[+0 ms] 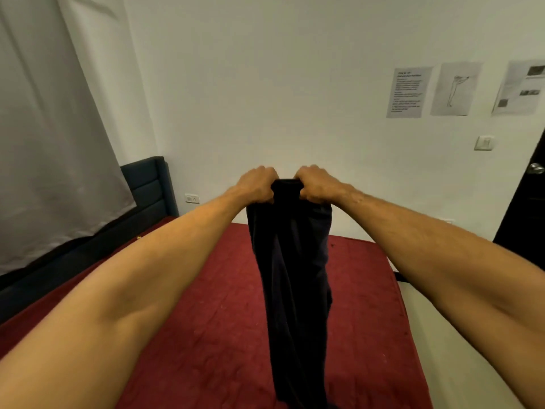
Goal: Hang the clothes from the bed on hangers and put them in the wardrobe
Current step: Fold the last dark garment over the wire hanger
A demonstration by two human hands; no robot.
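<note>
Gripping confirmed on both sides. L hand and R hand sit at centre of frame, each w/ fingers curled tight round the top edge of a dark garment. Hands are close together, knuckles up, w/ a short bunched strip of fabric between them. Both forearms are bare and reach in from the lower corners.

Garment: navy or black, poss. trousers, type not confirmed. It hangs straight down from the hands thru centre to the bottom edge of frame, in loose vertical folds. It is held up in front of the bed. Its lower end runs out of frame, so contact w/ the bed can't be judged.

Surroundings:
- Bed fills the lower half of frame, red quilted cover.
- Dark padded headboard at left of centre, against the wall.
- Pale curtain at upper left, hanging down beside the headboard.
- Wall socket just right of the headboard.
- Three printed sheets on the wall at upper right; text too small to read.
- Light switch below the sheets.
- Dark door at right edge, w/ round metal knob.
</note>
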